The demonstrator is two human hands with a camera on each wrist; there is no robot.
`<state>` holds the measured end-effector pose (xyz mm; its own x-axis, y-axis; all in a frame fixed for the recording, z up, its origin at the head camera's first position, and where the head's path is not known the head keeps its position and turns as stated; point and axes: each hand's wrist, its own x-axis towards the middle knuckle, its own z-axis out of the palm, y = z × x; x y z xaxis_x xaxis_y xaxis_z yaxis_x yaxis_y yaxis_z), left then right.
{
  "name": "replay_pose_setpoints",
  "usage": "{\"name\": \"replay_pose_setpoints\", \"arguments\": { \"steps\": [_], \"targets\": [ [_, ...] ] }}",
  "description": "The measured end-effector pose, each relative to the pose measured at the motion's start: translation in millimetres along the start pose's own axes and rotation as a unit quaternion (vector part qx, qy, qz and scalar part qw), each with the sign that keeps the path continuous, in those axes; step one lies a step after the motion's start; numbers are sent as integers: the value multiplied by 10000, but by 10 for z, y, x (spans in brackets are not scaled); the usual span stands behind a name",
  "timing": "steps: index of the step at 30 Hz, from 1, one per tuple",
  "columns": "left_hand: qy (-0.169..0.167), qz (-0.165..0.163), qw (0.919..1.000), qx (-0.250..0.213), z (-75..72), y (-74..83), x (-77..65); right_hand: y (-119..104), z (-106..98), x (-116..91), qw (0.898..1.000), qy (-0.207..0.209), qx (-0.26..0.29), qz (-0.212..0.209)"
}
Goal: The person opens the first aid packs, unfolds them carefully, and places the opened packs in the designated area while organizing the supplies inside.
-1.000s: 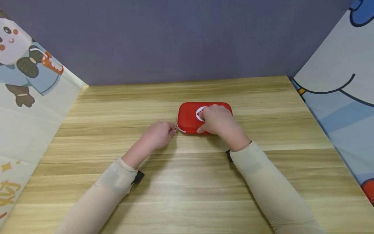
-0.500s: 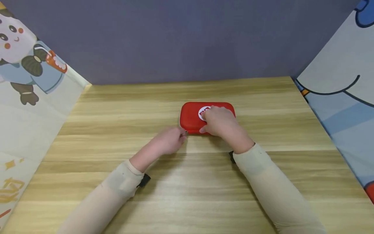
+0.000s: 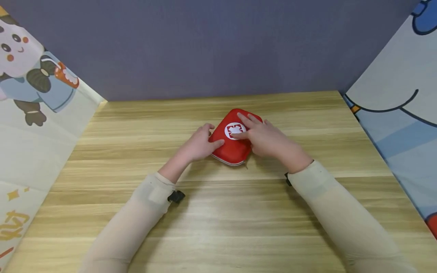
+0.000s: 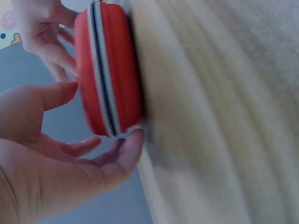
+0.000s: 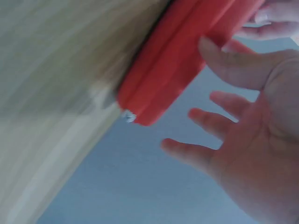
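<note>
**Closed red case, set askew between two hands**

A red, round-cornered fabric case (image 3: 230, 151) with a round white emblem (image 3: 235, 129) lies face up beyond the middle of the pale wood-grain worktop (image 3: 218, 220), one rounded end angled towards the person; a silver-grey zip (image 4: 103, 70) runs round its side, and a small metal zip pull (image 3: 246, 165) hangs at the near right corner. The left hand (image 3: 201, 145) has its grip bent loosely round the left side, thumb on the upper face and fingers about the corner; the right hand (image 3: 268, 138) has a released grip, its thumb laid across the emblem and its fingers stretched out straight, some clear of the case in the right wrist view. Progress, as judged here: both hands are in place and the halves of the case meet along the visible sides; the contents are hidden; the case's placing seems unfinished, since both hands touch it; whether the zip is fastened all round cannot be told.
</note>
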<state>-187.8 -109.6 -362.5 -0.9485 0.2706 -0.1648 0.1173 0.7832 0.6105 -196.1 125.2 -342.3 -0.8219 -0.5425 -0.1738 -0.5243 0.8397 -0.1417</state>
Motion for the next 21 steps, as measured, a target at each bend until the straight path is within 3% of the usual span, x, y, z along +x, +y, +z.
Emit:
{"name": "replay_pose_setpoints", "arguments": {
  "steps": [4,10,16,21],
  "targets": [
    [-570,-388,9932,-935,35,-30,79,49,47,4,9995,142,278,-38],
    [-1076,-745,9645,-2292,73,-34,36,-58,148,-17,9991,229,358,46],
    [-1281,-781,9558,-2528,93,-39,1,-330,218,-62,9992,372,130,97],
    [-1313,-840,9557,-2497,87,-18,-7,-503,269,-60,9989,438,-145,106]
  ]
}}
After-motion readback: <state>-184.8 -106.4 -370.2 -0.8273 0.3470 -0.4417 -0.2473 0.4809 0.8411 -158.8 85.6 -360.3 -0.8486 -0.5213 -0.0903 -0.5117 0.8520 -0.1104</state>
